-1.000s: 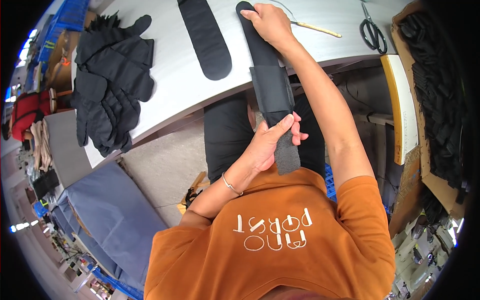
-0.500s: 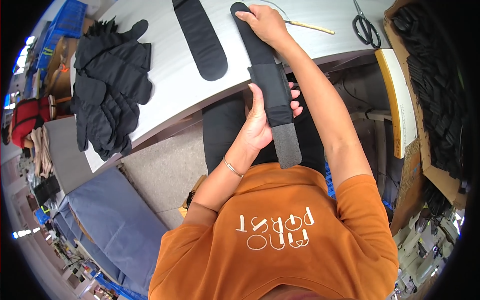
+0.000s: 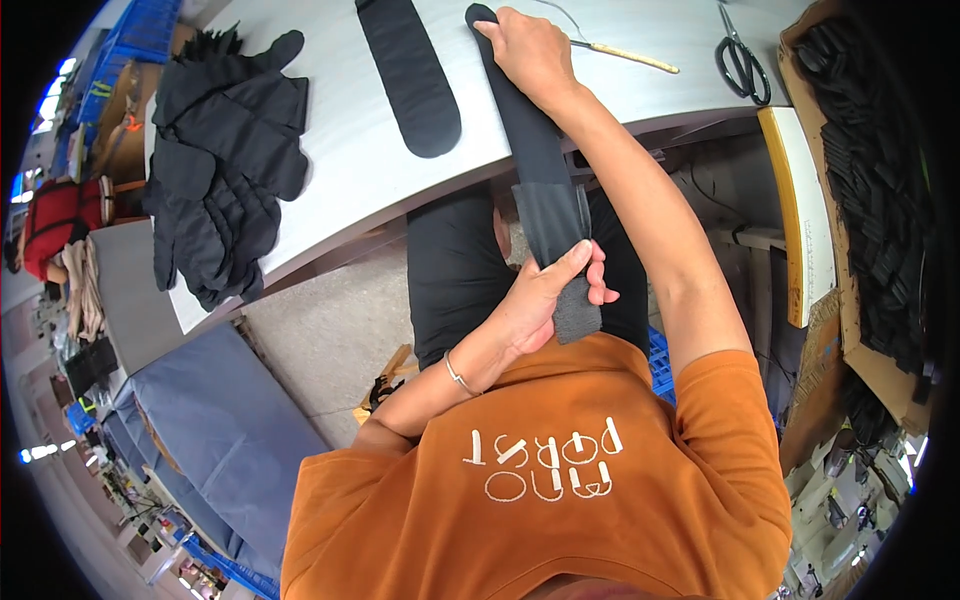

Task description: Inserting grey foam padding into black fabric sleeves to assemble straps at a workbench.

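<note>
A long black fabric strap (image 3: 532,135) stretches between my two hands, from over the table edge down toward my lap. My right hand (image 3: 530,58) is closed on its rounded far end, with the thumb on top. Lower down, my left hand (image 3: 553,290) grips the wider black sleeve (image 3: 553,225) around the strap, thumb in front and fingers behind. Below that hand hangs a dark grey fuzzy end piece (image 3: 578,318). Another flat black strap with a rounded end (image 3: 415,85) lies on the table just left of my right hand.
The pale table (image 3: 335,150) carries a heap of black fabric pieces (image 3: 225,165) at left. A thin tool with a yellowish handle (image 3: 630,57) and black-handled scissors (image 3: 742,70) lie at the far right. Beside the table stands a cardboard box (image 3: 850,300) of black strips (image 3: 870,180).
My left hand has moved down toward my body, and the black sleeve has slid down with it, baring more of the strap. My right hand stays on the far end.
</note>
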Motion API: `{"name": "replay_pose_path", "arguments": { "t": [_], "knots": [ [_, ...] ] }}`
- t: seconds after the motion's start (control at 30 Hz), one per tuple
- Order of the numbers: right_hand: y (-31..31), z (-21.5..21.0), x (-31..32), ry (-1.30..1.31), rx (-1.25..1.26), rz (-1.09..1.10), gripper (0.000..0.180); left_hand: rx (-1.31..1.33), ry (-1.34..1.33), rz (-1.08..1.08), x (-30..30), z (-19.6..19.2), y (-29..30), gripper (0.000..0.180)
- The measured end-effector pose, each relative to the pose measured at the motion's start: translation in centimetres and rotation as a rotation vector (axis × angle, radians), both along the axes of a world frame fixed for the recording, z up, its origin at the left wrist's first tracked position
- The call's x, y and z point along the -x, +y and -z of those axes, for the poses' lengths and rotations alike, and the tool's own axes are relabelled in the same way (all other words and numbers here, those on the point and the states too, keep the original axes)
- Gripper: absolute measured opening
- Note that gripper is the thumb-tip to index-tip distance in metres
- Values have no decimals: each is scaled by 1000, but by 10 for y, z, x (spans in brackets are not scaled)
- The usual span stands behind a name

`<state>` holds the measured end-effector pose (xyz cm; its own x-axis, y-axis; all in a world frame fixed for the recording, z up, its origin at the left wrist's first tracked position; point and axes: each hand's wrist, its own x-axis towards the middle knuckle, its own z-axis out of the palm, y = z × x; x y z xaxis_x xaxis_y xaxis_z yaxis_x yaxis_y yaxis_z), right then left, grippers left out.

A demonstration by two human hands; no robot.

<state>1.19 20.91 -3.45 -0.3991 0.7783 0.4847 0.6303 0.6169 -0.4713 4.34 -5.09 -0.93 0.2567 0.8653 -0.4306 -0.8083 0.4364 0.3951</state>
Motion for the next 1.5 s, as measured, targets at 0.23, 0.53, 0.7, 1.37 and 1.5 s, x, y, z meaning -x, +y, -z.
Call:
{"name": "replay_pose_path", "arguments": {
  "t": [0.23, 0.53, 0.7, 1.37, 1.5],
  "knots": [
    [4, -3, -2, 21, 35, 4, 36, 26, -300, -114, 20, -13, 17, 52],
    [3, -3, 8, 208, -230, -117, 32, 11, -25, -116, 25, 3, 49, 32],
    [25, -3, 23, -12, -61, -2, 30, 13, 181, -105, 11, -17, 29, 25],
    [31, -1, 30, 20, -84, 33, 28, -24, 192, -20, 11, -16, -11, 33],
    [32, 2, 27, 37, -77, 74, 28, -17, 153, 83, 17, -5, -25, 39]
  ]
}}
